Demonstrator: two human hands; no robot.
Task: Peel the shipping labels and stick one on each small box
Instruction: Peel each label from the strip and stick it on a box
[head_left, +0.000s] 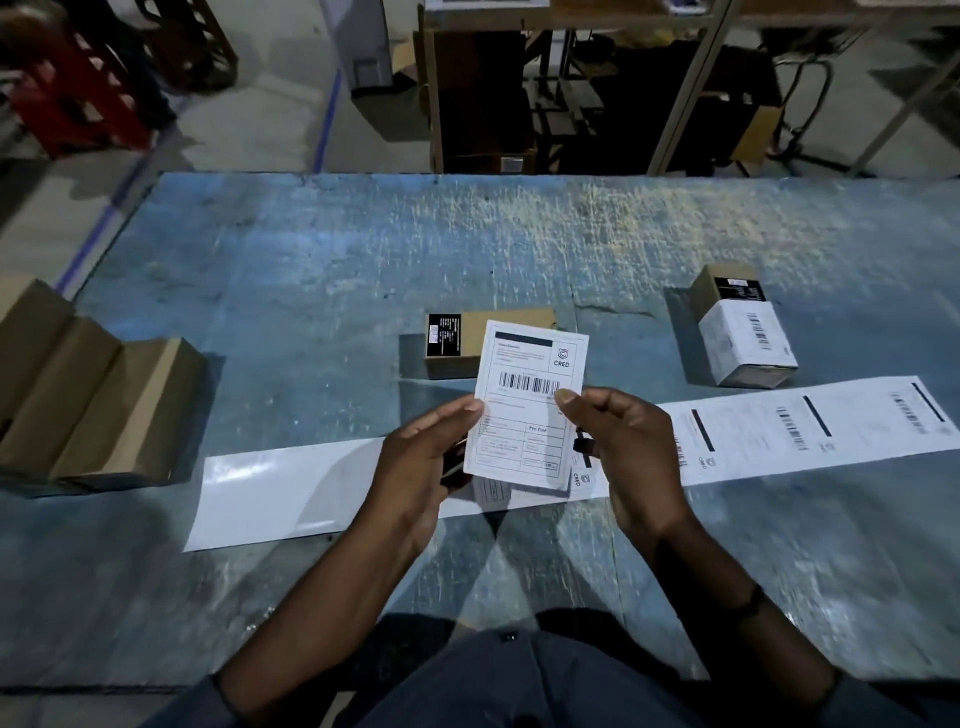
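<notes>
head view: both hands up over the blue table, left hand pinching the peeled label by its left edge, right hand pinching its right edge. the label hangs above the backing strip, just near of a bare brown box; a labelled box sits far right.
</notes>
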